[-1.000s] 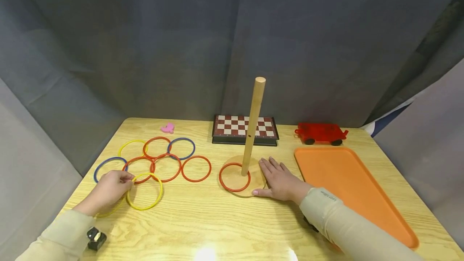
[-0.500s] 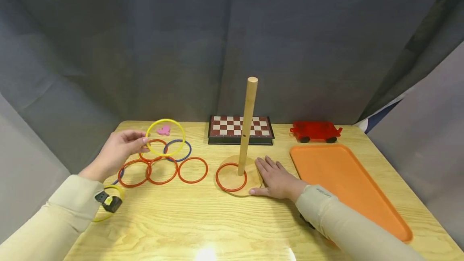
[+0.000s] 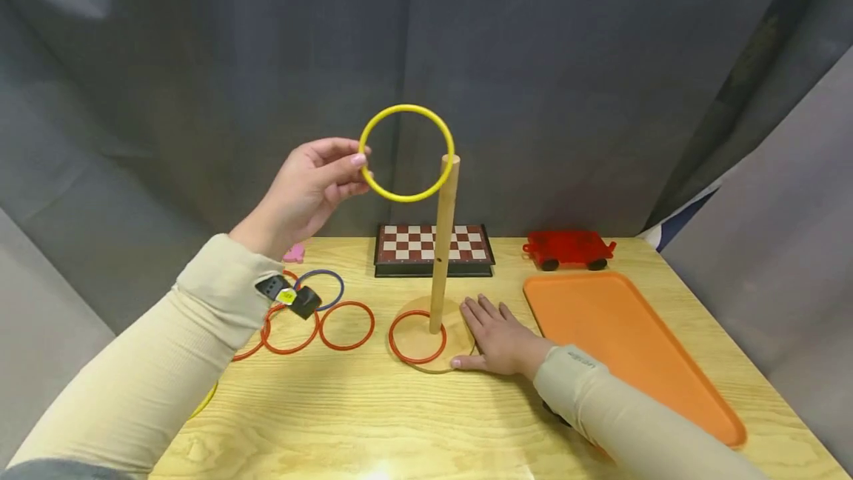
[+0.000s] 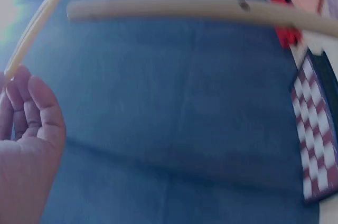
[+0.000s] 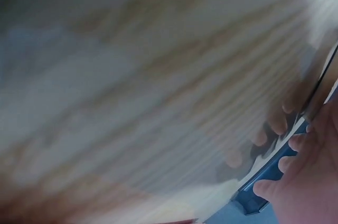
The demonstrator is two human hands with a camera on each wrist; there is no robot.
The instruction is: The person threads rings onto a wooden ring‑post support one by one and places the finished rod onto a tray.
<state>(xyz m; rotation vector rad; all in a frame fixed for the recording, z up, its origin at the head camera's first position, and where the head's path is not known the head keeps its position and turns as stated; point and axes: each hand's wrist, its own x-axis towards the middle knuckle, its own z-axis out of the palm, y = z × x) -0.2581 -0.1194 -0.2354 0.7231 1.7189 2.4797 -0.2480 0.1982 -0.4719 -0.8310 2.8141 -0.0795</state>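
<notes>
My left hand [image 3: 309,187] pinches the near-left rim of a yellow ring [image 3: 406,198], raised well above the table. In the head view the ring overlaps the top of the upright wooden post [image 3: 442,243]; in the left wrist view the ring [image 4: 34,31] stands apart from the post's end [image 4: 158,8]. The post rises from a round wooden base [image 3: 460,324]. Around the post's foot, a red ring [image 3: 417,360] lies on that base. My right hand [image 3: 503,343] rests with spread fingers on the base's right edge; its fingers show only partly in the right wrist view.
Left on the table lie several rings, including a blue ring [image 3: 342,289] and a red ring [image 3: 347,347], partly hidden by my left arm. Behind the post is a chessboard box [image 3: 413,269]. An orange tray [image 3: 620,347] and red toy wagon [image 3: 569,249] are at right.
My left hand has lifted the yellow ring from the table and carried it up and right to the height of the post's top. My right hand stays on the base.
</notes>
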